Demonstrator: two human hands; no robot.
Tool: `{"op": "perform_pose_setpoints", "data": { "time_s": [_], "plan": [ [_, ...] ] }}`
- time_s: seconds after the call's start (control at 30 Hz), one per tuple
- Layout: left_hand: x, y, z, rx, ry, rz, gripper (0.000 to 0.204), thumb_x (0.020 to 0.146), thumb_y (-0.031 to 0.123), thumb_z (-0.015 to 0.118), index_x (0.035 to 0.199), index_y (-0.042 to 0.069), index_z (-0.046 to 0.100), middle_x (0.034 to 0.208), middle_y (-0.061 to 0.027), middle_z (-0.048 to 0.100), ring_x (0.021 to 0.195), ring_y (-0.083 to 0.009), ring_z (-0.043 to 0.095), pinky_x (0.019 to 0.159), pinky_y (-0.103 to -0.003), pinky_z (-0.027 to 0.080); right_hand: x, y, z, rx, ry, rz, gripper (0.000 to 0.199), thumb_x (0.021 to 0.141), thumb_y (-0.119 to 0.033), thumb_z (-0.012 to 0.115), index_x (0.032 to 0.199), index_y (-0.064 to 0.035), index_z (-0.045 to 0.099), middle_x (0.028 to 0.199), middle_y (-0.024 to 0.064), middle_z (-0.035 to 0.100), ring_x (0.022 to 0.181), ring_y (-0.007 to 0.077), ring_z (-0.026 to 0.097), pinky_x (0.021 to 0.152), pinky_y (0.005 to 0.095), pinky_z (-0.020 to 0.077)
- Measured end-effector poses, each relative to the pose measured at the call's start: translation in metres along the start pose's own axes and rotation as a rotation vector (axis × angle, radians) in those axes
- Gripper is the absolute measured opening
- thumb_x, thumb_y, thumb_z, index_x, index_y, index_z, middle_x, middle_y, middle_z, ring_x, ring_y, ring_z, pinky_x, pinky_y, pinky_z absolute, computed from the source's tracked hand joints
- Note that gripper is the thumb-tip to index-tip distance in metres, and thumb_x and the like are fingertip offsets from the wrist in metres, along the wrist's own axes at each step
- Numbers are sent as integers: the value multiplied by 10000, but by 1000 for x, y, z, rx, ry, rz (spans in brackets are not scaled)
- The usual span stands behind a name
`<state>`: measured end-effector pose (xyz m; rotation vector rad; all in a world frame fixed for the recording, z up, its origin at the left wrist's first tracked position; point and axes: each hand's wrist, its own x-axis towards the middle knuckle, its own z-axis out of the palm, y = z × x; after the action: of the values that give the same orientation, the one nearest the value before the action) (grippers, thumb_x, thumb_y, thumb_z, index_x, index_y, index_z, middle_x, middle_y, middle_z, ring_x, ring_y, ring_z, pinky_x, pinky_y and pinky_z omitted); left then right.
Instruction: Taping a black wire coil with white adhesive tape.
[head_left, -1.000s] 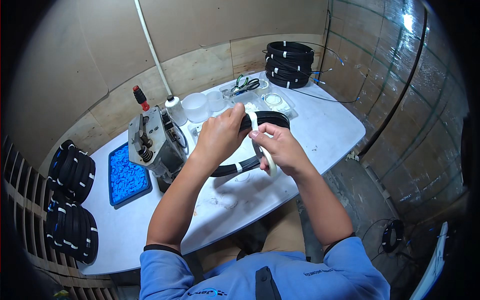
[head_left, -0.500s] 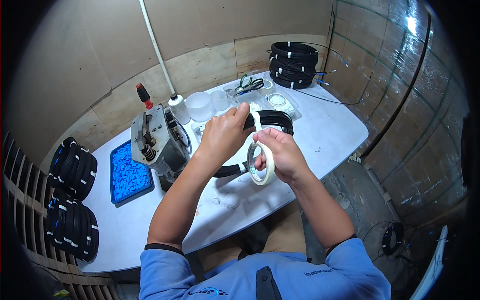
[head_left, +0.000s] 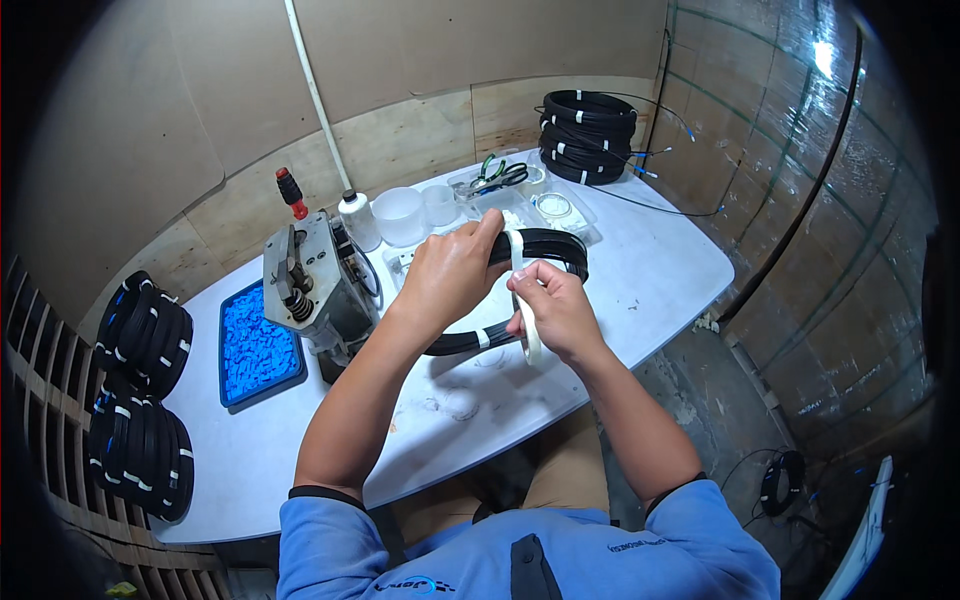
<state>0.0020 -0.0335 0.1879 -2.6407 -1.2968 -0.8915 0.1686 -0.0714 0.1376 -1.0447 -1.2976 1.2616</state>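
Above the table, my left hand (head_left: 455,268) is closed around the top of a coil of black cable (head_left: 553,243). A strip of white tape runs over the coil just beside my left thumb. From there it leads down to a roll of white tape (head_left: 532,343), which my right hand (head_left: 556,308) grips, seen nearly edge-on. Another white tape band (head_left: 483,338) is wrapped round the lower part of the same coil. My right fingertips pinch near the strip below the coil; part of the roll is hidden by that hand.
A metal machine (head_left: 318,285) stands left on the white table (head_left: 660,262), beside a tray of blue pieces (head_left: 262,345). Stacked cable coils (head_left: 588,135) sit at the back right, others (head_left: 145,440) at the left edge. A bottle (head_left: 358,220), tubs (head_left: 400,217) and scissors (head_left: 500,178) lie behind.
The tape roll has turned from showing its open ring to nearly edge-on as my right hand rotated. My left hand keeps its hold on the coil.
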Motion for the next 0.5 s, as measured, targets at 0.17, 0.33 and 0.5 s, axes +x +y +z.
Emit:
{"op": "perform_pose_setpoints", "data": {
  "time_s": [0.17,0.33,0.5],
  "plan": [
    [3,-4,2,-2,-3,27,429,799,143,717,1182,61,544,962,-187,685,820,-418,663,692,-490,536,19,10,5,-90,128,-114,240,980,-229,594,860,-23,626,648,42,636,549,133,659,503,279,489],
    [7,-5,2,-34,-31,3,406,802,112,636,1196,49,558,965,-209,687,841,-426,659,739,-497,530,39,32,7,-177,217,-238,283,972,-219,603,781,-12,623,615,64,644,582,119,659,523,283,486],
    [8,-9,-1,-91,-44,-91,412,860,301,594,1158,16,575,908,-249,687,831,-432,662,740,-506,516,33,18,19,-24,221,-201,256,936,-188,642,761,-2,618,615,99,650,583,144,665,548,322,500]
  ]
}}
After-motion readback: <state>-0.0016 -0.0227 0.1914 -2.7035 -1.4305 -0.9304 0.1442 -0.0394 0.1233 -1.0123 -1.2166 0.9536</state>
